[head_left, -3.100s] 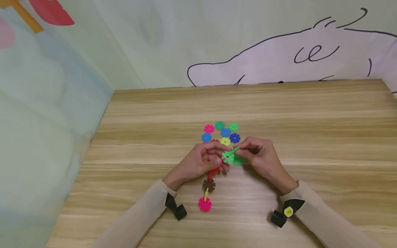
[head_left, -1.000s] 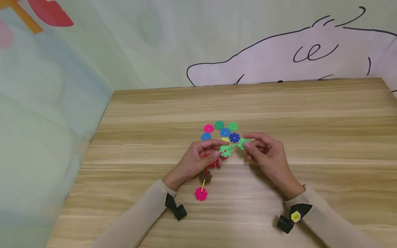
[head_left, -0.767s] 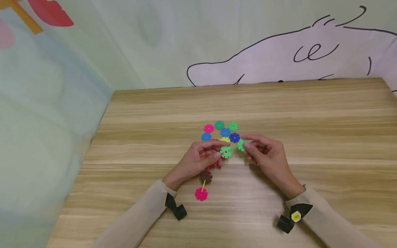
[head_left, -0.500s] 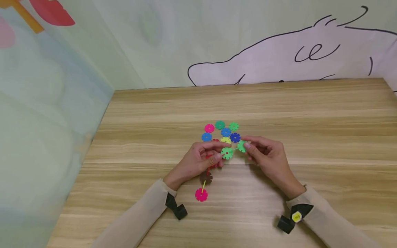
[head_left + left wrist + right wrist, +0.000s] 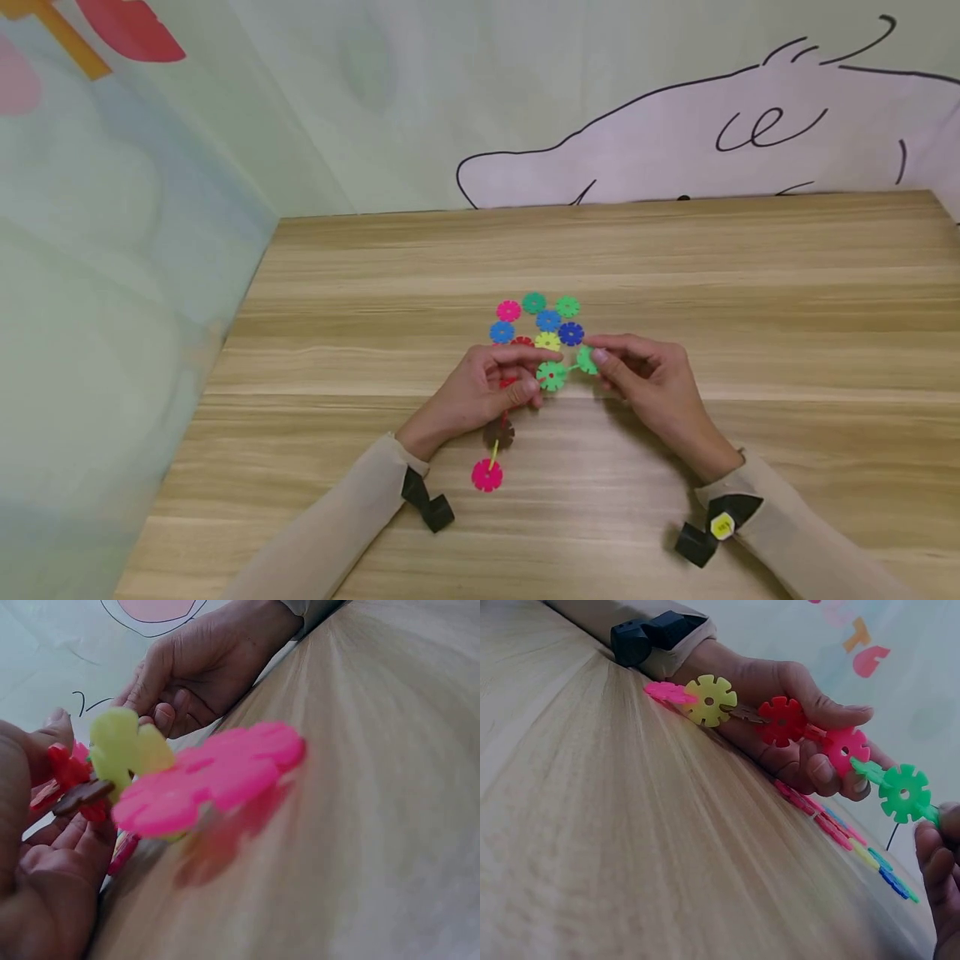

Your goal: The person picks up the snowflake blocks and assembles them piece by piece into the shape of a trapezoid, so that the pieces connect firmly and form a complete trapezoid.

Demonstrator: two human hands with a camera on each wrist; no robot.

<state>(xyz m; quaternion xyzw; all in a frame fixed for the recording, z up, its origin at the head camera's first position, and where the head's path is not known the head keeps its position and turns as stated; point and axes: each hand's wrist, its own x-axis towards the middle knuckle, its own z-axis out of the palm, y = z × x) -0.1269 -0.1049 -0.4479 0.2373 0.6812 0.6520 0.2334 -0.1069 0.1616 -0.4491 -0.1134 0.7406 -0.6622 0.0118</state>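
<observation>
A chain of slotted plastic snowflake discs runs between the two hands. My left hand (image 5: 487, 387) grips its middle between thumb and curled fingers, around a pink disc (image 5: 847, 750). From there the chain hangs toward me through a red disc (image 5: 781, 721), a brown disc (image 5: 498, 433) and a yellow disc (image 5: 709, 700) to a pink end disc (image 5: 487, 476). On the other side, a green disc (image 5: 551, 376) faces up between the hands, joined by an edge-on green piece to a green end disc (image 5: 587, 360). My right hand (image 5: 648, 371) pinches that end disc, partly covering it.
Beyond the hands, loose discs lie flat on the wooden table (image 5: 360, 292): a pink one (image 5: 508, 311), a dark blue one (image 5: 571, 334), a yellow one (image 5: 547, 342) and several others. A printed wall (image 5: 390, 108) stands behind the table.
Since the earliest frame my right hand has moved right, and the green end of the chain is now stretched out between the hands. Over the last second, the chain's green part has lowered slightly.
</observation>
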